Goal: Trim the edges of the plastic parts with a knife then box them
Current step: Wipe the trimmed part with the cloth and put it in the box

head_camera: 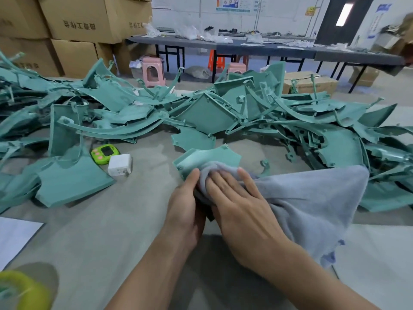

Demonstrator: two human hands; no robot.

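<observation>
A person's left hand (186, 198) grips the near edge of a teal plastic part (214, 156) above the grey worktable (111, 220), while the right hand (241, 198), fingers flat and straight, presses a grey cloth (301, 198) onto it. Beyond lies a heap of teal parts (201, 113), with cardboard boxes (85, 19) stacked behind.

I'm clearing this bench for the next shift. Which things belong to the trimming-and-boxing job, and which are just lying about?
Job:
teal plastic part, gripped by the left hand
grey cloth, pressed on it by the right hand
pile of teal parts
cardboard boxes

Lying about:
green timer
white charger plug
paper sheet
pink stool
</observation>
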